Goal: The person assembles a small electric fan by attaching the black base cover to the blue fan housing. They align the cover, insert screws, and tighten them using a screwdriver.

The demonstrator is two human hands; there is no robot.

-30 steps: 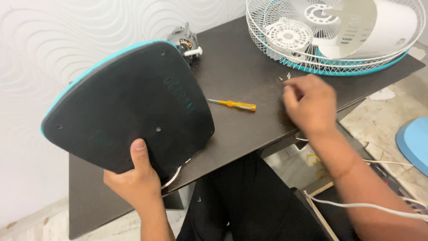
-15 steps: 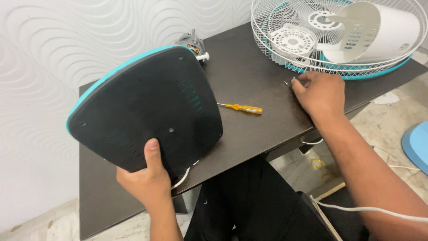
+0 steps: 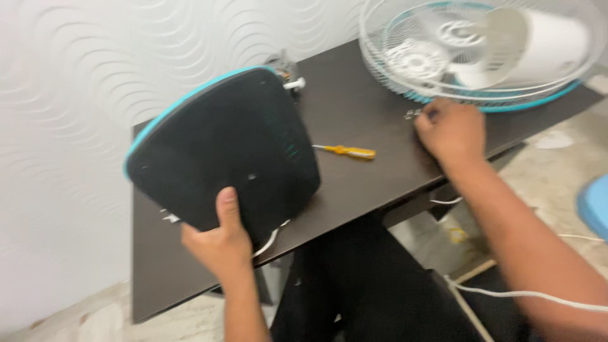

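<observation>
Gripping the lower edge of one black, rounded-triangular plastic fan base with a teal rim (image 3: pixel 225 145), the left hand (image 3: pixel 218 244) is holding it tilted up off the dark brown wooden worktop (image 3: pixel 367 183), underside facing the camera, thumb pressing on the black face. One white cord (image 3: pixel 272 239) is hanging from the base just beside that hand. The right hand (image 3: pixel 451 132) is resting on the worktop near its far edge, fingers curling narrowly over a few small screws (image 3: pixel 411 114); whether it is pinching one I cannot tell, since the picture is blurring. One yellow-handled screwdriver (image 3: pixel 345 151) is lying flat between the base and the right hand, apart from both. One white wire fan guard with a teal ring (image 3: pixel 430 76) is lying at the far right corner, one white plastic motor housing (image 3: pixel 544 44) lying in it. One grey motor (image 3: pixel 285 66) is peeking out behind the base. A white wall with a wavy relief (image 3: pixel 69 95) is standing behind the worktop; a pale tiled floor (image 3: pixel 557 164) is showing on the right, another white cable (image 3: pixel 525 293) trailing across it.
</observation>
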